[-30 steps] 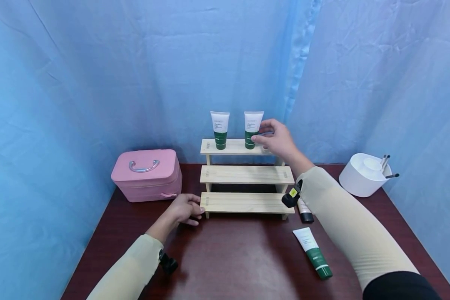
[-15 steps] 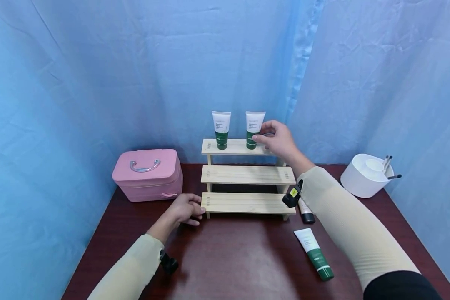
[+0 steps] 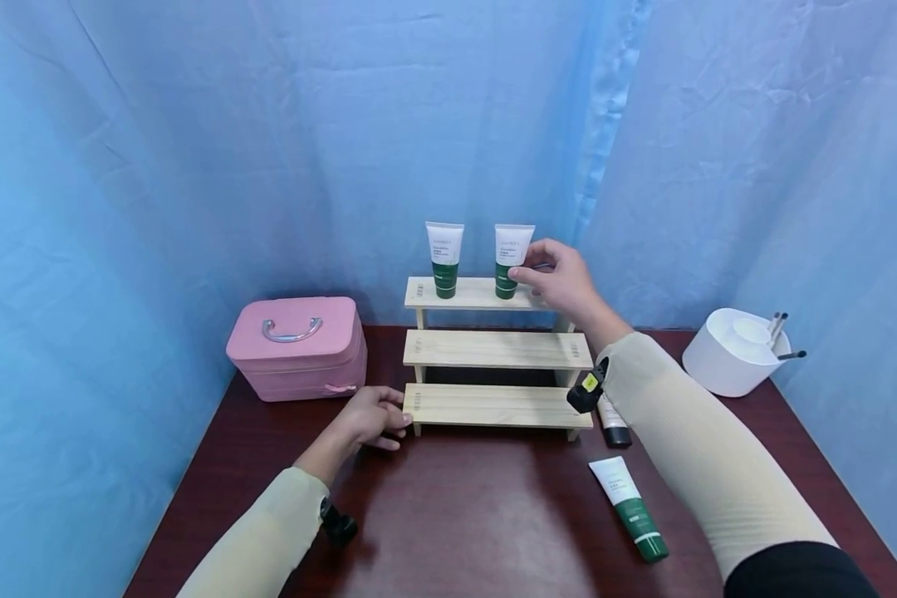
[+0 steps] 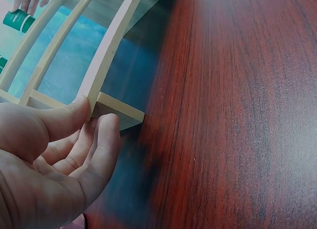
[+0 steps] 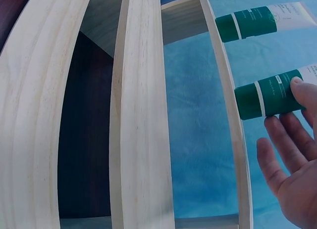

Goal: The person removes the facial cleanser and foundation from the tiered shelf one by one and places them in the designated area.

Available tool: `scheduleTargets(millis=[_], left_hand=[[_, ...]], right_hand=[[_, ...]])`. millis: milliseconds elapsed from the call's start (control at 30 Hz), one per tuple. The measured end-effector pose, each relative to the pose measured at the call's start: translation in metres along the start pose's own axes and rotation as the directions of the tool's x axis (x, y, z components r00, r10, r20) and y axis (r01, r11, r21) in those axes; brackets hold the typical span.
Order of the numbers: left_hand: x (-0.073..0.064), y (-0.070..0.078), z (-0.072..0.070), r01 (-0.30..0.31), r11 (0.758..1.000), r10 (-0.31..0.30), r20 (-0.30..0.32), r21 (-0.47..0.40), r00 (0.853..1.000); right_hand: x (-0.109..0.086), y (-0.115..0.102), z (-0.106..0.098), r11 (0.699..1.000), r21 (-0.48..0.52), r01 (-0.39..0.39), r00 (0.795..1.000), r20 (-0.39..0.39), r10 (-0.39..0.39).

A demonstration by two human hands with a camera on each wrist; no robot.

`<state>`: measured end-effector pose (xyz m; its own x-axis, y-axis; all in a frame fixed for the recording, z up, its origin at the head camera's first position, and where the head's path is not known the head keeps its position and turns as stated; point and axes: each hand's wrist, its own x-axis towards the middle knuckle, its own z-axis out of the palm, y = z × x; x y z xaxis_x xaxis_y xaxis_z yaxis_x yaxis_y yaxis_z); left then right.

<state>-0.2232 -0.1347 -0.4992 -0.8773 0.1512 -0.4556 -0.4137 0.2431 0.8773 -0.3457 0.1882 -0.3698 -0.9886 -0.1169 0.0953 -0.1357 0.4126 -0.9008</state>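
A three-step wooden rack [image 3: 497, 349] stands mid-table. My right hand [image 3: 566, 281] reaches its top step and pinches a white and green squeeze tube [image 3: 513, 247] between thumb and fingers. The tube stands cap down on that step; in the right wrist view my thumb lies across the green part of the held tube [image 5: 275, 95]. To its left, apart from it, stands a matching squeeze tube [image 3: 444, 249]. My left hand [image 3: 370, 418] grips the left end of the lowest step [image 4: 106, 61], thumb on top and fingers curled by its end.
Another green and white tube [image 3: 629, 508] lies on the dark red table [image 3: 478, 515] at front right. A black-capped tube [image 3: 615, 425] lies partly hidden by my right sleeve. A pink case [image 3: 295, 349] stands left, a white brush holder [image 3: 732, 353] right. Blue curtains [image 3: 344, 124] hang behind.
The whole head view has drifted slightly to the right. The held tube has shifted very slightly away from the other standing tube. Both hands keep their holds.
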Motion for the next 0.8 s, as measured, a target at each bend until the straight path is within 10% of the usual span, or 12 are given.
scheduleTargets(millis=[400,800], left_hand=[[0.002,-0.002,0.003,0.014,1.000,-0.014,0.000,0.003,1.000],[0.003,-0.002,0.002,-0.002,1.000,0.002,0.001,0.000,1.000]], right_hand=[[-0.035,0.003,-0.041,0.987,-0.066,0.146,0.989,-0.027,-0.148],[-0.122,0.031,-0.096,0.975,-0.210,0.069,0.997,-0.028,-0.076]])
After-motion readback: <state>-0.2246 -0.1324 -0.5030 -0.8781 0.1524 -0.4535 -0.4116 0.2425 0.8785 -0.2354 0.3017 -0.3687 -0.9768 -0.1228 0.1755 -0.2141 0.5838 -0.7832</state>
